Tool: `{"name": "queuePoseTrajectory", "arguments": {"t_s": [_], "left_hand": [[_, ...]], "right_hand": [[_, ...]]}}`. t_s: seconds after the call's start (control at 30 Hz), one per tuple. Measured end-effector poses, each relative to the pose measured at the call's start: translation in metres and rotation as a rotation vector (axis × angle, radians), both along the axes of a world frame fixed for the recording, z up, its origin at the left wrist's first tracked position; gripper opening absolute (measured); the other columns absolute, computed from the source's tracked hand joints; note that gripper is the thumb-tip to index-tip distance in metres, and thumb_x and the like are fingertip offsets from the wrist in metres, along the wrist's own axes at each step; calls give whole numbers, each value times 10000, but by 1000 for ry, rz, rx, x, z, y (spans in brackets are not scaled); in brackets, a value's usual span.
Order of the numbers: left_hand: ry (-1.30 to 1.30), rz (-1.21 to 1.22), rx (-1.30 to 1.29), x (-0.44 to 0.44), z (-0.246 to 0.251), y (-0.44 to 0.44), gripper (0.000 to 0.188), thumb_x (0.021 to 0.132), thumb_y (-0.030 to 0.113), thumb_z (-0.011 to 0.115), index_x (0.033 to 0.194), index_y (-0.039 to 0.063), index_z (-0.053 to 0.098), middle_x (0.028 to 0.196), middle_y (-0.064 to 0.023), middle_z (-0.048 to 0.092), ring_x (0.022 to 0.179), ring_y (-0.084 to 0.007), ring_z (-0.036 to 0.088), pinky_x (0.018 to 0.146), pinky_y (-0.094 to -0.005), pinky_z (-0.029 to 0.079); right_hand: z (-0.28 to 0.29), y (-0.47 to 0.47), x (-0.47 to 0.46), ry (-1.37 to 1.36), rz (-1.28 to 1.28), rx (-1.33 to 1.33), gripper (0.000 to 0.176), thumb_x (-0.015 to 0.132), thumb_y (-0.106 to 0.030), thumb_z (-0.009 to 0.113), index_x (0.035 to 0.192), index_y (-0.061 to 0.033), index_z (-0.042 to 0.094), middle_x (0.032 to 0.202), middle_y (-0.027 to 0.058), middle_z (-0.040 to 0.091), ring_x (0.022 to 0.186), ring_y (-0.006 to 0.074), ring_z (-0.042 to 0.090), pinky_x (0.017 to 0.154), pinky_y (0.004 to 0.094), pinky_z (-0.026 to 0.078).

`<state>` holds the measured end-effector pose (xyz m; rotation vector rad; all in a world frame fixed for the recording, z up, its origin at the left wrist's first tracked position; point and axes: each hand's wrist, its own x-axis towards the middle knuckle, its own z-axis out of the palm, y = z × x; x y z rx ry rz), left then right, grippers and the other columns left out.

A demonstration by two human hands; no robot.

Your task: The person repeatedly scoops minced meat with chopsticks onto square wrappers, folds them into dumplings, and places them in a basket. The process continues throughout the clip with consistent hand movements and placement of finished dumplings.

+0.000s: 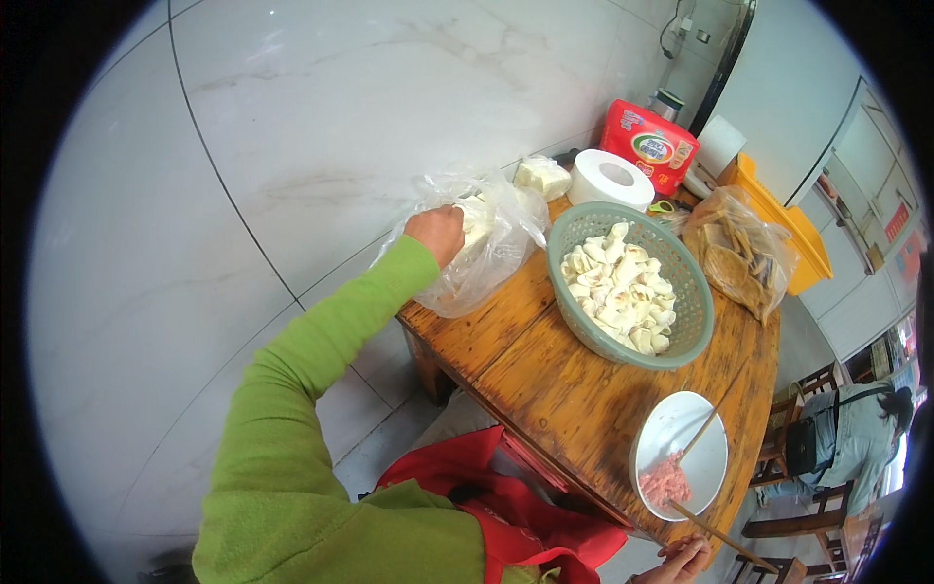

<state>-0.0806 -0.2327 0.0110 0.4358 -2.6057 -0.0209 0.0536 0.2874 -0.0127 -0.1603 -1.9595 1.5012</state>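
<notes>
My left hand (438,232) reaches into a clear plastic bag (478,281) at the table's wall-side corner. Its fingers bend down at a pale stack of what look like dough wrappers (478,219); the fingertips are hidden. Close to the near table edge, my right hand (682,561) has its fingers drawn together beside a wooden chopstick (719,536). Whether it grips anything is unclear. This chopstick and another one (704,431) lean in a white bowl (689,412) with pink minced meat (665,480). A green plastic colander (689,314) holds many folded dumplings or wontons (620,285).
Behind the colander are a large paper roll (611,180), a wrapped white block (542,177) and a red package (646,142). A bag of brown food pieces (737,255) and a yellow bin (803,244) stand at right. Beyond the wooden table (525,350), a person (854,438) sits.
</notes>
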Motion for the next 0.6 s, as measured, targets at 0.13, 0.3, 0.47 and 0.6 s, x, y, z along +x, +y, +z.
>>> {"name": "queuePoseTrajectory", "arguments": {"t_s": [0.13, 0.3, 0.47, 0.6], "left_hand": [[158, 1, 363, 12, 12, -15, 161, 849, 152, 594, 939, 20, 616, 848, -102, 680, 748, -224, 653, 696, -343, 509], [433, -132, 1030, 42, 43, -14, 194, 916, 179, 572, 1006, 14, 619, 843, -11, 658, 762, -69, 577, 683, -229, 463], [390, -453, 1460, 68, 85, 24, 246, 919, 202, 586, 1058, -1, 593, 930, -33, 653, 817, -84, 597, 735, -240, 480], [-121, -692, 1389, 85, 88, 98, 196, 916, 191, 583, 1049, 47, 594, 884, 14, 611, 798, -48, 551, 706, -225, 458]], "right_hand": [[-6, -4, 7, -56, 114, -83, 255, 973, -245, 489, 804, -55, 502, 671, 27, 492, 561, 104, 432, 522, 246, 360], [-10, -29, 25, -243, 280, -9, 195, 965, -213, 506, 902, -32, 541, 725, 44, 548, 588, 108, 469, 551, 246, 390], [10, -66, 20, -236, 509, -49, 148, 940, -133, 514, 921, 7, 554, 800, 49, 559, 673, 96, 509, 588, 225, 411], [35, -85, 6, 27, 512, 83, 194, 814, 15, 565, 1008, 23, 563, 950, 122, 565, 838, 183, 552, 759, 292, 466]]}}
